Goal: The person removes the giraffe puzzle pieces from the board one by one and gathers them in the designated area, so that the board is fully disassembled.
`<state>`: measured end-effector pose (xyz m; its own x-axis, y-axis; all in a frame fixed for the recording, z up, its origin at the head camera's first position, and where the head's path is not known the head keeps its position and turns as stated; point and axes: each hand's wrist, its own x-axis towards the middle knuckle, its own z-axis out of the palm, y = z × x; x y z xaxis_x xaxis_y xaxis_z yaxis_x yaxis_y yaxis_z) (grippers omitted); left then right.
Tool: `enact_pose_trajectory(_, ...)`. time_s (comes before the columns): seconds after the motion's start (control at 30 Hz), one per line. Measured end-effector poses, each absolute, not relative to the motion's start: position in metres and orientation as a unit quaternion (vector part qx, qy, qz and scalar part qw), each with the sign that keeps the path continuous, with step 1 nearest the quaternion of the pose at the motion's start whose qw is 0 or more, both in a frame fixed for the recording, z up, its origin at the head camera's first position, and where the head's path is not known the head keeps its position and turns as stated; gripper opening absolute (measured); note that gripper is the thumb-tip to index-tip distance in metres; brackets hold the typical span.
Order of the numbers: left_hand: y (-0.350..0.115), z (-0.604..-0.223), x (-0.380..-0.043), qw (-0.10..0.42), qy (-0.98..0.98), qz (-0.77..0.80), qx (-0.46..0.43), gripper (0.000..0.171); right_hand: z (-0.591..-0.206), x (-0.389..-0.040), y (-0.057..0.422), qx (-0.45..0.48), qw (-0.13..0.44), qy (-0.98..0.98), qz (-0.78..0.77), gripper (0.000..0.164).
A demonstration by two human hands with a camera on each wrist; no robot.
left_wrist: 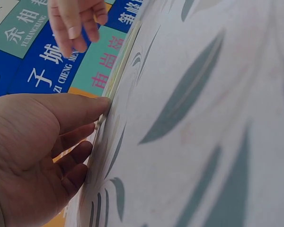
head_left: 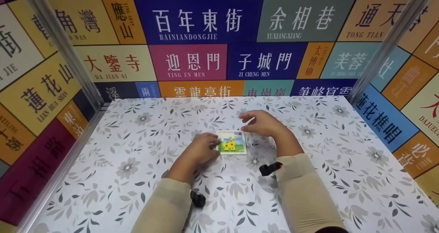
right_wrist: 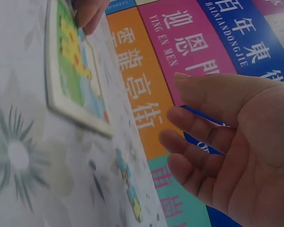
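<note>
A small framed giraffe puzzle board (head_left: pixel 232 144) lies flat on the table, a yellow giraffe against green and blue. Its left end is held by my left hand (head_left: pixel 204 149), with the thumb at the edge and the fingers partly hidden. The left wrist view shows that thumb (left_wrist: pixel 92 106) touching the board's thin side. Over the far right corner hovers my right hand (head_left: pixel 264 123), apart from the board, its fingers loosely bent around nothing. In the right wrist view, small colourful pieces (right_wrist: pixel 128 184) lie on the tabletop beyond the board; their exact shapes are blurred.
A white cloth with grey leaves and flowers (head_left: pixel 137 140) covers the table. Behind it stands a wall of coloured panels with Chinese lettering (head_left: pixel 199 17). Clear upright posts (head_left: pixel 68 51) rise at the rear corners. Small black devices (head_left: pixel 198 198) sit at both wrists.
</note>
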<state>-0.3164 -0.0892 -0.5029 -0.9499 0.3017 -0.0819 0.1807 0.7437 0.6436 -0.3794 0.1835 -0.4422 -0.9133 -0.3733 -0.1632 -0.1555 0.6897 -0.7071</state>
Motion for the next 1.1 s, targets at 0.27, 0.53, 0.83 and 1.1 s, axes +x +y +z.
enact_pose_trajectory(0.27, -0.090, -0.503, -0.319, 0.084, 0.933, 0.319, 0.142, 0.043, -0.445, -0.378, 0.164, -0.177, 0.142, 0.893, -0.389, 0.050)
enact_pose_trajectory(0.53, -0.089, -0.503, -0.319, 0.087, 0.934, 0.317, 0.140, 0.042, -0.470, -0.385, 0.167, -0.159, 0.139, 0.896, -0.390, 0.049)
enact_pose_trajectory(0.83, -0.088, -0.502, -0.319, 0.088, 0.934, 0.317, 0.139, 0.044, -0.488, -0.390, 0.164, -0.141, 0.161, 0.910, -0.354, 0.038)
enact_pose_trajectory(1.1, -0.089, -0.504, -0.320, 0.074, 0.932, 0.320, 0.153, 0.042, -0.488, -0.385, 0.164, -0.177, 0.160, 0.913, -0.331, 0.023)
